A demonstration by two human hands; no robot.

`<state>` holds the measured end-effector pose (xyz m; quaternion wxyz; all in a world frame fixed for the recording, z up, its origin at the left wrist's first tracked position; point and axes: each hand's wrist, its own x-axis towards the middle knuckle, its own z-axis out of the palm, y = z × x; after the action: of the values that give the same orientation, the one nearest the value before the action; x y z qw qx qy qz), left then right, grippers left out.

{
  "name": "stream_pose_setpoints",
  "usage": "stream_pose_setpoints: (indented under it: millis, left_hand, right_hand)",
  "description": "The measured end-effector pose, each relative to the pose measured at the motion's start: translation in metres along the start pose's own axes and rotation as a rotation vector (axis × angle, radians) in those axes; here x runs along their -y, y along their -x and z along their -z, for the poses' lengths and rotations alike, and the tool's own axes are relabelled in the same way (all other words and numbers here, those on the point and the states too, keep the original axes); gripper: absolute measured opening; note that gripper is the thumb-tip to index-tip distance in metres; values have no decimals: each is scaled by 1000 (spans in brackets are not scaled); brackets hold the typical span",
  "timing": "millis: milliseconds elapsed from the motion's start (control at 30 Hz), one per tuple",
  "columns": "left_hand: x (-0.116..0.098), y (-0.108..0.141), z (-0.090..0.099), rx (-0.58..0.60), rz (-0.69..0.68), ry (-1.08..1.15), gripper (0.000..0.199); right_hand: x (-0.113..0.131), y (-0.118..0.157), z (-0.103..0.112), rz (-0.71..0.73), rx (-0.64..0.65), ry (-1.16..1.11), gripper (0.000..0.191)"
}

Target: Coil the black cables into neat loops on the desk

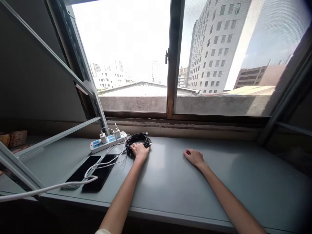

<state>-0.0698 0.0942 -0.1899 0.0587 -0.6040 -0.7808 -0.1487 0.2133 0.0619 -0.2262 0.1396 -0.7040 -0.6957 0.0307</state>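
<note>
A coil of black cable with plug ends lies on the grey shelf top, below the window. My left hand reaches over the near side of the coil, its fingers curled onto the loops and gripping them. Part of the coil is hidden under that hand. Off to the right, my right hand rests on the grey surface in a loose fist, with nothing visible in it and well apart from the cable.
Left of the coil stands a white power strip with two chargers plugged in. White charging cables run across two dark phones and past the front edge. Metal shelf posts flank the surface, and a window frame rises behind.
</note>
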Motion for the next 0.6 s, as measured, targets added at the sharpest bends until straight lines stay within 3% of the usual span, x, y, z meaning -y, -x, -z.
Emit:
stream_pose_setpoints:
  millis: [200,400,500,600]
  left_hand:
    - [6,1,7,56,-55,131,51]
    - [21,-8,16,40,-103,257,33]
    - [20,-15,19,-13,-64,319,30]
    - [14,-22,25,-163,24,370,35]
  right_hand:
    - [2,-4,-1,3,9,-15,27]
    - [2,-5,-1,9,5,-36,27]
    - [2,-5,-1,8,6,-39,26]
    - [2,-6,-2,6,6,-39,26]
